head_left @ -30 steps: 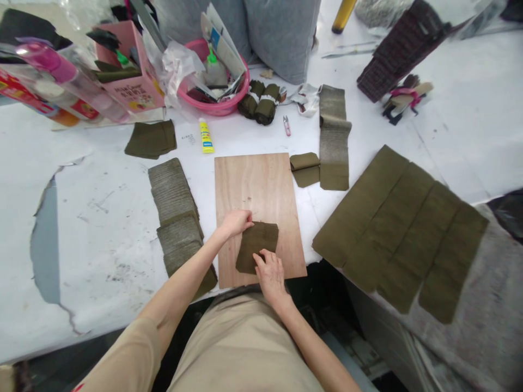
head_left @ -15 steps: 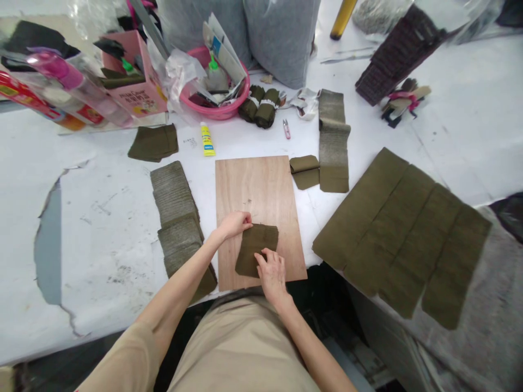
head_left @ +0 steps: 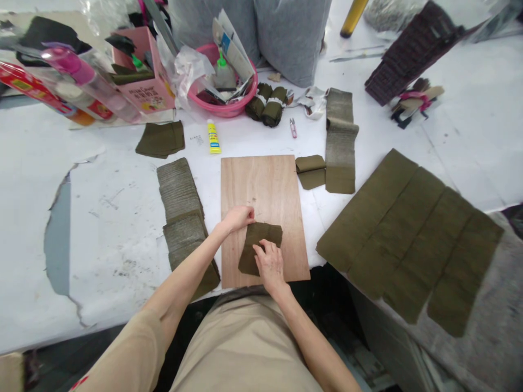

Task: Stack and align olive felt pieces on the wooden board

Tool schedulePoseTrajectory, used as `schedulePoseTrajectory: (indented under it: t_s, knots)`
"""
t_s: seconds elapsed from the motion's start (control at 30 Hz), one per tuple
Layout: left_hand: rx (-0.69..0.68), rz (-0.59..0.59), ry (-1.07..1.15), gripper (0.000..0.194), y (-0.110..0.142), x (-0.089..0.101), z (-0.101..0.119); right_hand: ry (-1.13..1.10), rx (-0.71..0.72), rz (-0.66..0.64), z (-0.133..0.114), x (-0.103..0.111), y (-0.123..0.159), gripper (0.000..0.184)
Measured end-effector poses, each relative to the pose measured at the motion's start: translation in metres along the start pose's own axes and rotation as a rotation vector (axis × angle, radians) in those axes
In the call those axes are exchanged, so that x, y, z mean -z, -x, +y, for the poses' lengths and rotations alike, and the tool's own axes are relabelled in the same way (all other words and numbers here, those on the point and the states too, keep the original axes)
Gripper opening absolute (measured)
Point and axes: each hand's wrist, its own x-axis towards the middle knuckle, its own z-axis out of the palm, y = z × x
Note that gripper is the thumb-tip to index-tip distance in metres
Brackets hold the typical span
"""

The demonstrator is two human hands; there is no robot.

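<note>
A dark olive fabric piece [head_left: 250, 251] lies on the plywood board [head_left: 261, 179] near its front edge. My left hand [head_left: 240, 218] is closed in a pinch at the piece's upper left corner. My right hand [head_left: 269, 264] rests on the middle and right of the same piece, fingers slightly bent and apart, covering part of it. Left of the board lies a fanned stack of olive fabric pieces [head_left: 180, 185], partly behind my left forearm. To the right is a folded olive piece [head_left: 311, 172] touching a long olive strip of overlapped pieces [head_left: 340, 147].
Large olive panels [head_left: 400, 234] spread over the table's right front edge. Behind the board lie a yellow glue tube [head_left: 213, 138], thread snips [head_left: 293, 128] and rolled olive bundles [head_left: 273, 106]. A pink basin [head_left: 229, 110] and a pink box [head_left: 153, 97] stand at the back left.
My right hand has slid slightly up the fabric piece. My left hand keeps its pinch at the corner. The whole view has shifted a little, so things appear farther right.
</note>
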Motion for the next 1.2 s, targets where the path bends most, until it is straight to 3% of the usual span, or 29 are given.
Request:
schedulePoseTrajectory:
  t_s: [0.2,0.43,0.63,0.9,1.0,1.1,1.2]
  knots:
    - [0.012,0.031,0.027,0.012,0.009,-0.002,0.001,-0.078,-0.001,0.017,0.005,0.007,0.003,0.033]
    - [-0.142,0.213,0.114,0.008,0.054,-0.032,0.010,-0.063,-0.252,0.139,0.029,0.029,-0.009,0.025]
    - [-0.139,0.201,0.030,0.010,0.064,-0.051,0.015,0.032,-0.230,0.089,0.039,0.030,-0.018,0.020]
    - [-0.128,0.187,0.034,0.013,0.062,-0.051,0.015,0.066,-0.219,-0.018,0.041,0.041,-0.033,0.015]
    - [-0.115,0.210,-0.034,0.022,0.063,-0.050,0.020,0.066,-0.195,-0.050,0.042,0.044,-0.037,0.011]
    - [-0.194,0.245,-0.121,0.036,0.063,-0.050,0.025,0.076,-0.137,-0.049,0.041,0.043,-0.034,0.010]
    - [-0.308,0.211,-0.188,0.028,0.061,-0.048,0.028,0.051,-0.070,-0.016,0.042,0.039,-0.026,0.010]
